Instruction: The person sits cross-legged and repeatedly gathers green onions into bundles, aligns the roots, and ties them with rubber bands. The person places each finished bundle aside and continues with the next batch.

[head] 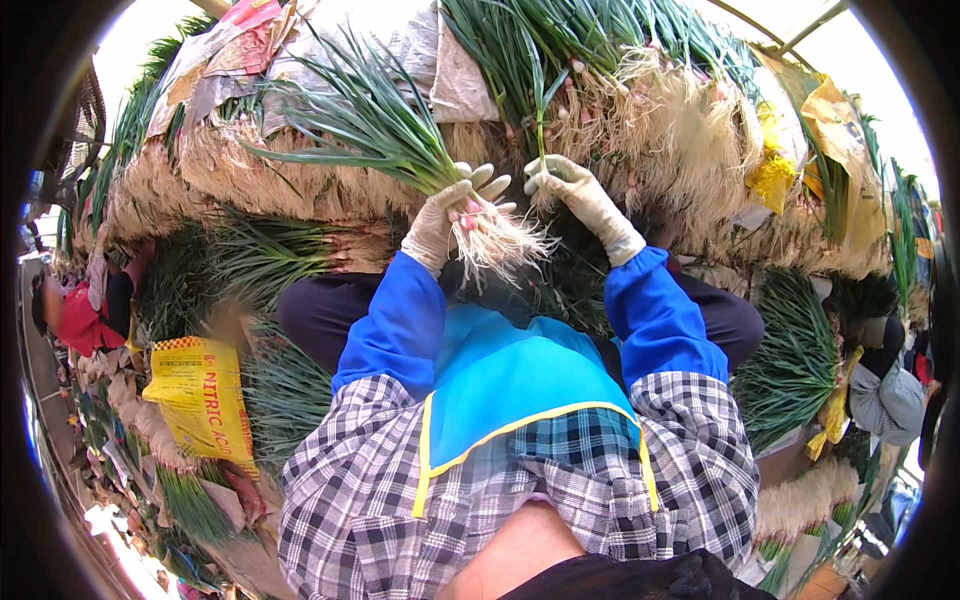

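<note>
My left hand (439,225), in a pale glove, grips a bunch of green garlic plants (427,154) just above the bulbs. Its long leaves fan up and to the left, while pinkish bulbs and whitish roots hang out on the right. Level with it, my gloved right hand (581,199) pinches a single green garlic plant (540,139) near its root end, the stalk pointing upward. A small gap separates the two hands. Behind them rises a large pile of green garlic (660,120), roots facing me.
White sacking (360,67) covers part of the pile. More garlic lies beside my left knee (277,247) and to my right (787,360). A printed yellow sack (202,405) is at lower left. Other people sit at far left (82,315) and far right (889,390).
</note>
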{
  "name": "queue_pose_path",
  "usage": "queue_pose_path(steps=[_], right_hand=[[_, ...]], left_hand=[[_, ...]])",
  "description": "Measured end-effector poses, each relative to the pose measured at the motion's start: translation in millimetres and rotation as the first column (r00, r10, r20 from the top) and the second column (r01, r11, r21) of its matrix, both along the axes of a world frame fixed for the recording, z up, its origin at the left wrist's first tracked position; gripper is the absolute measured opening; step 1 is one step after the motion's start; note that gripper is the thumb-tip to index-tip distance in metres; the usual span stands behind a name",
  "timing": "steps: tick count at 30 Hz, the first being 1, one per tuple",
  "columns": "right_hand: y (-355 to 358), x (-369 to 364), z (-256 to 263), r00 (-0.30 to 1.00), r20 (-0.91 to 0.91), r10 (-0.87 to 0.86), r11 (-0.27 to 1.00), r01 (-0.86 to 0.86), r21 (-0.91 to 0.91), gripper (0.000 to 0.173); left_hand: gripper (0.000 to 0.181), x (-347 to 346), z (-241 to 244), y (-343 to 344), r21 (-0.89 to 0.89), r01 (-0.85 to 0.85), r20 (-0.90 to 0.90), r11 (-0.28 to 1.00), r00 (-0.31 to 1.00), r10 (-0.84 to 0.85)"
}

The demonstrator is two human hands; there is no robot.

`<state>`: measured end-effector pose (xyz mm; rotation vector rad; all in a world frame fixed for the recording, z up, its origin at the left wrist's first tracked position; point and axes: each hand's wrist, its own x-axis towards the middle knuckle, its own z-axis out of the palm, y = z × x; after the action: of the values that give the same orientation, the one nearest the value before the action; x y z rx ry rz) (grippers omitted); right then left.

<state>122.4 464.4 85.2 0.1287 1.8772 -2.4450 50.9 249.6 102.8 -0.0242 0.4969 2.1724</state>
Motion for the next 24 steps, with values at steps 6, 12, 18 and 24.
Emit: queue_pose_path(steps=[6,12,18,24], right_hand=[[-12.6,58.6,-63.4,0.973,0.232,-0.016,0.984,-0.026,0.177,0.028],[5.1,102.5,-111.5,0.523,0.758,0.388,-0.026,-0.816,0.577,0.027],[163.9,145.2,69.6,0.918,-0.383,-0.105,-0.374,0.321,0.870,0.026],[172.9,271.6,-27.4,0.583,0.703,-0.406,0.017,-0.765,0.644,0.030]], left_hand=[[0.042,4.3,-14.9,-5.1,0.232,0.036,-0.013,0.972,0.999,-0.034],[0.051,3.6,6.6,-24.0,0.234,-0.031,-0.063,0.972,0.997,0.047],[0.022,1.7,-28.2,-34.7,0.099,-0.090,0.018,0.991,0.996,0.089],[0.034,11.9,-31.8,-7.7,0.018,-0.003,-0.139,1.000,0.990,0.005]])
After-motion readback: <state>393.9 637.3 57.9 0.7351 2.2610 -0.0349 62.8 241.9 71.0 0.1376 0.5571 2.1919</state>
